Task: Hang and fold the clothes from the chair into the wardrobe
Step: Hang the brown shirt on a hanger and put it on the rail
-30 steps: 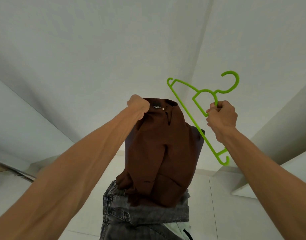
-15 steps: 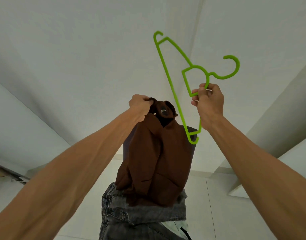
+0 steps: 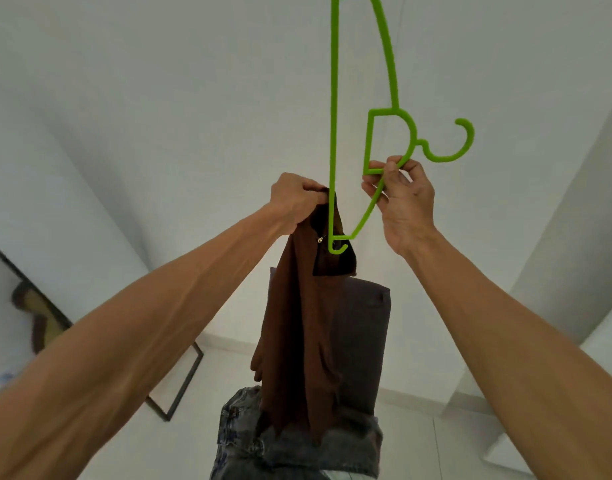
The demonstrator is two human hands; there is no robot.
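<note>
My left hand (image 3: 295, 198) grips the collar of a brown shirt (image 3: 299, 344), which hangs straight down in front of me. My right hand (image 3: 403, 199) pinches a bright green plastic hanger (image 3: 333, 109) near its neck. The hanger stands almost upright, hook pointing right, top end out of frame. Its lower end sits inside the shirt's neck opening. Below the shirt, grey jeans (image 3: 290, 441) lie on a chair with a dark grey backrest (image 3: 368, 327).
White walls rise all round. A black-framed mirror (image 3: 180, 386) leans against the left wall on the pale tiled floor. A white block or ledge (image 3: 602, 344) juts out at the right.
I raised both hands. The hanger swung from a slant to almost upright, and its lower end went into the shirt's collar. The shirt now hangs longer and narrower.
</note>
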